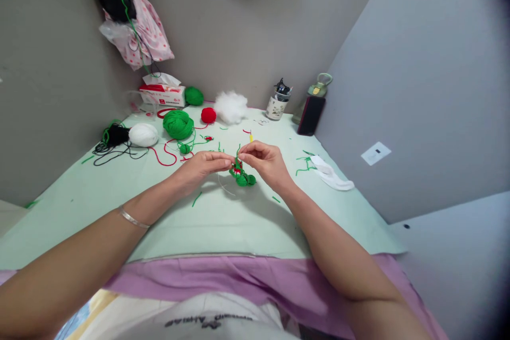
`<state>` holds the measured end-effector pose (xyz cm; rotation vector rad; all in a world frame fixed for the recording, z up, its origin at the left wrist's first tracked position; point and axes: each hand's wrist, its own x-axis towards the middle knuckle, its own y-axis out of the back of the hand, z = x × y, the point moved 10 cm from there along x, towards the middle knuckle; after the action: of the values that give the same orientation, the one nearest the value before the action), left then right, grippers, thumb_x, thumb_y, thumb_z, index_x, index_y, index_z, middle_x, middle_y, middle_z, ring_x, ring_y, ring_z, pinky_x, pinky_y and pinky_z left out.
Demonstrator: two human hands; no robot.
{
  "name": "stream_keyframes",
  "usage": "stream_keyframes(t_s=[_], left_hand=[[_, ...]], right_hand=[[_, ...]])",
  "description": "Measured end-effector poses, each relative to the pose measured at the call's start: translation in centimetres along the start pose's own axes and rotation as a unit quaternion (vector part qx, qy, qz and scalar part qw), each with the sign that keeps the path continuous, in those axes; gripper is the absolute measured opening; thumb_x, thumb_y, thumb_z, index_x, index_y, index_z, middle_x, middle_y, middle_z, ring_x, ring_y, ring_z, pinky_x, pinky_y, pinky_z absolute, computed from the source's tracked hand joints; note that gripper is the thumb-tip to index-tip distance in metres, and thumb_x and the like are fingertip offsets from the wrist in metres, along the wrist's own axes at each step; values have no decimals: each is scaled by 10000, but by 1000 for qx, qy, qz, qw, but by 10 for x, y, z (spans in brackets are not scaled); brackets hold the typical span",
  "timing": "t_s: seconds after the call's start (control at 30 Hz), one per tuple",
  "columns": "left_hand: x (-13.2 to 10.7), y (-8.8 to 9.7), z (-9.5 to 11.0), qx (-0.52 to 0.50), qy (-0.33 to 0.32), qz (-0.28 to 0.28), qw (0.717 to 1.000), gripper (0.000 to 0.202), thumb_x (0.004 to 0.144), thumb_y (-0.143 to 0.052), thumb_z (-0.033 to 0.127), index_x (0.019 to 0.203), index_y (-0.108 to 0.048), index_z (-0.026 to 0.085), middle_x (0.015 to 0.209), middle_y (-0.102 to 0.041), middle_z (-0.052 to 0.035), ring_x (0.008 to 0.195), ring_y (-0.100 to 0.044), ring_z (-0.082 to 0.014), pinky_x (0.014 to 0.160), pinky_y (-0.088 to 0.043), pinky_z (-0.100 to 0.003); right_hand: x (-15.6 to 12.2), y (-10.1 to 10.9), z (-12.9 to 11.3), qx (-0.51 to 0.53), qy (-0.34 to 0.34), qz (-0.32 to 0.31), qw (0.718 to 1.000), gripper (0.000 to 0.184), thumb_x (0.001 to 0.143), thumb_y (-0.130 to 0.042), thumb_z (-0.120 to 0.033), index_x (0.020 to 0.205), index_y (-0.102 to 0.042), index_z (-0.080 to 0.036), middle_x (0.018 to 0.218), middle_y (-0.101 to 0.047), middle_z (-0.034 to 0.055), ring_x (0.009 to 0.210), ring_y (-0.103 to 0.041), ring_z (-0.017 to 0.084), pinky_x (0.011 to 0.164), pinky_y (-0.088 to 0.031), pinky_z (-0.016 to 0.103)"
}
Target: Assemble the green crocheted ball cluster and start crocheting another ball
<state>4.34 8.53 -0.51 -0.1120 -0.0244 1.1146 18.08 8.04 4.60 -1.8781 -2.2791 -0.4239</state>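
While the left hand pinches the small green toy, at four o'clock from the green yarn ball, the right hand pinches its upright strand; the toy looks mostly formed, that loose strand seemingly unfinished.

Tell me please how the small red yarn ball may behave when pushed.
The red yarn ball would probably roll, being nearly round on a flat tabletop. The red strand at its base, if attached, may trail along. Wound yarn suggests it is likely light and soft.
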Motion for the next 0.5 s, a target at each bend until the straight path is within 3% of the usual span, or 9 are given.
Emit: stream_keyframes(t_s=[0.5], left_hand=[[-2,-3,2,-31,15,2,999,233,724,-822,376,890,-826,213,924,-781,-81,986,-668,-260,1027,-428,-431]], right_hand=[[1,0,-3,12,-7,-5,1000,169,731,-780,-329,730,-686,-189,704,-639,-6,643,-518,116,614,-412,277]])
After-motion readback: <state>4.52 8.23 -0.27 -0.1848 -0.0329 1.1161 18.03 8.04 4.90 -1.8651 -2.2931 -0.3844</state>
